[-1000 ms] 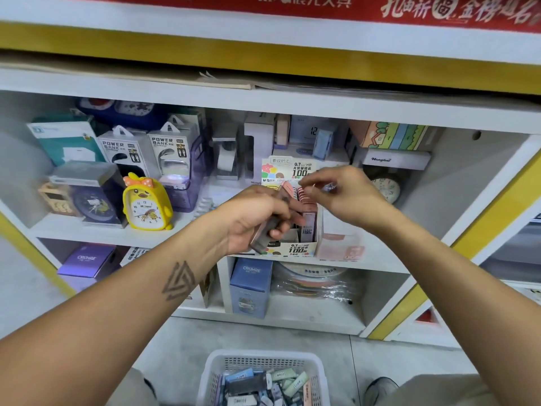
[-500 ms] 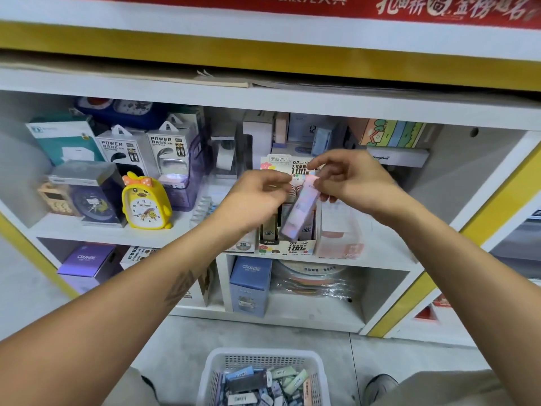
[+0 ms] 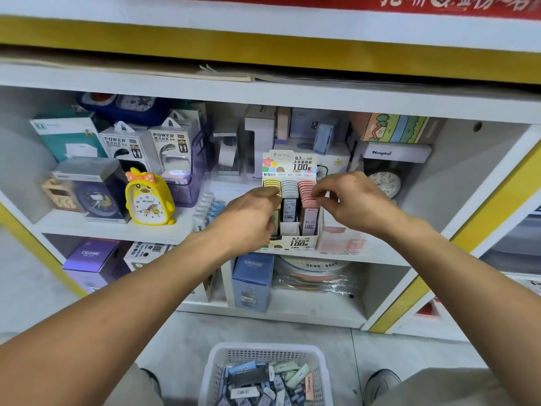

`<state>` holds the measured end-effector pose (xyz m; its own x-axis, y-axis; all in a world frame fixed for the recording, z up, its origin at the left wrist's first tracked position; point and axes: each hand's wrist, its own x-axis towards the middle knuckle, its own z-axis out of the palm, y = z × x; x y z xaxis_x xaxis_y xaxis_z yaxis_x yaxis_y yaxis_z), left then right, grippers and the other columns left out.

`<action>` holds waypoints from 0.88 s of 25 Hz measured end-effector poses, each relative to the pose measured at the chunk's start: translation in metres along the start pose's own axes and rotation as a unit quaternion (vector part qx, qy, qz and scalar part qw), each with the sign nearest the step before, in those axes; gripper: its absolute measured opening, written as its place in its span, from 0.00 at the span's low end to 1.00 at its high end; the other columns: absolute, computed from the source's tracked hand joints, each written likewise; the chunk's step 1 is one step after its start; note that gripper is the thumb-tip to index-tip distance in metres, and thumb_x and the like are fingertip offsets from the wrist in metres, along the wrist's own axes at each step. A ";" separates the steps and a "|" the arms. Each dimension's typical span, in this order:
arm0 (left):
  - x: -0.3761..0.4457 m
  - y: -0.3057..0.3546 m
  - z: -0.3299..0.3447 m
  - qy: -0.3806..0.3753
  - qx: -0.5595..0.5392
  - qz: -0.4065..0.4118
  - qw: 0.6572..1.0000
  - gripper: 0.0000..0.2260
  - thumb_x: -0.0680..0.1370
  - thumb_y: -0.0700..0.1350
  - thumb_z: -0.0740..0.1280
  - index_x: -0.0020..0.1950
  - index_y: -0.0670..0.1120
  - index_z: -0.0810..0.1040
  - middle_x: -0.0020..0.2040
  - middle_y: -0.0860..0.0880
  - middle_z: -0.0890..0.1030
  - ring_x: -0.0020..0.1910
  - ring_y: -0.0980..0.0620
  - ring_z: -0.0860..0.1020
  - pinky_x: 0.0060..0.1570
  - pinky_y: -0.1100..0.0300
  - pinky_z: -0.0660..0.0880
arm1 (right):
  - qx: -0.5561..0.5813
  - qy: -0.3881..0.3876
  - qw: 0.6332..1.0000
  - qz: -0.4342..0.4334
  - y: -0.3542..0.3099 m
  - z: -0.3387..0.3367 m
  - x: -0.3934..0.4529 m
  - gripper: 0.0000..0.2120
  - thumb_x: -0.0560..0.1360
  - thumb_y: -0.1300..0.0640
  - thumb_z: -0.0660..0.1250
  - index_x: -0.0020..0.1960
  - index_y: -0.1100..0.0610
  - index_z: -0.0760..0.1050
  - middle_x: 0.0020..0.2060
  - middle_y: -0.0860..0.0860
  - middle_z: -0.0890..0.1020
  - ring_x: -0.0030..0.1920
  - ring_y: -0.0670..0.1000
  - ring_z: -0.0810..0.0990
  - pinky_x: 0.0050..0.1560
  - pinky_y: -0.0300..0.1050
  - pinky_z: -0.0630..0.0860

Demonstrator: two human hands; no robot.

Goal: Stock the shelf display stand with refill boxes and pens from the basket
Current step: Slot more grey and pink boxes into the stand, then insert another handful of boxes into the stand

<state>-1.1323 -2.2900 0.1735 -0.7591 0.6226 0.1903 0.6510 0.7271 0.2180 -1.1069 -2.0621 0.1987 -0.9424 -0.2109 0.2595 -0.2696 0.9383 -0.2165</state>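
Note:
The cardboard display stand (image 3: 301, 243) sits on the middle shelf and holds three rows of refill boxes: yellow (image 3: 270, 183), grey (image 3: 289, 189) and pink (image 3: 306, 190). My left hand (image 3: 248, 212) covers the front of the yellow row, its curled fingertips pinching the top of a yellow box. My right hand (image 3: 351, 199) is at the pink row, with thumb and forefinger pinching the top of a pink box that stands in the stand. On the floor below, the white basket (image 3: 218, 364) holds several loose refill boxes (image 3: 263, 379).
A yellow duck clock (image 3: 149, 199), power bank packs (image 3: 172, 148) and boxed clocks fill the shelf to the left. A pink pack (image 3: 342, 244) stands right of the stand. Blue boxes (image 3: 253, 281) sit on the lower shelf. My shoes flank the basket.
The pink box that both hands held above the stand now stands in the pink row. My left hand has dropped to the yellow row, and the right hand has lowered onto the pink row.

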 end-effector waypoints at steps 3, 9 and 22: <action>-0.006 -0.004 0.000 0.018 0.009 -0.007 1.000 0.23 0.76 0.39 0.61 0.72 0.43 0.69 0.78 0.47 0.63 0.76 0.48 0.61 0.71 0.54 0.65 | -0.008 0.019 1.000 -0.014 -0.010 -0.001 -0.003 0.09 0.78 0.58 0.65 0.53 0.51 0.82 0.50 0.48 0.85 0.49 0.54 0.81 0.50 0.52 0.79; -0.035 -0.009 -0.005 0.092 -0.026 -0.059 0.994 0.15 0.73 0.38 0.62 0.58 0.41 0.78 0.59 0.44 0.77 0.59 0.44 0.75 0.56 0.50 0.75 | 0.061 0.003 0.998 -0.011 -0.055 0.017 -0.024 0.11 0.75 0.62 0.65 0.51 0.51 0.83 0.47 0.47 0.86 0.48 0.49 0.82 0.50 0.44 0.77; -0.166 -0.014 0.205 -0.451 0.045 -0.070 0.888 0.09 0.76 0.43 0.68 0.55 0.43 0.73 0.56 0.42 0.78 0.46 0.46 0.76 0.40 0.57 0.70 | 0.048 -0.454 0.878 0.142 -0.065 0.277 -0.183 0.12 0.76 0.62 0.64 0.58 0.61 0.77 0.59 0.57 0.79 0.57 0.58 0.79 0.51 0.46 0.75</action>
<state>-1.0163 -2.3439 -0.0576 -0.5524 0.4724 -0.6868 0.5777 0.8109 0.0931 -0.9718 -2.1600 -0.0958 -0.7319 -0.1443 -0.6659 0.0270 0.9704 -0.2401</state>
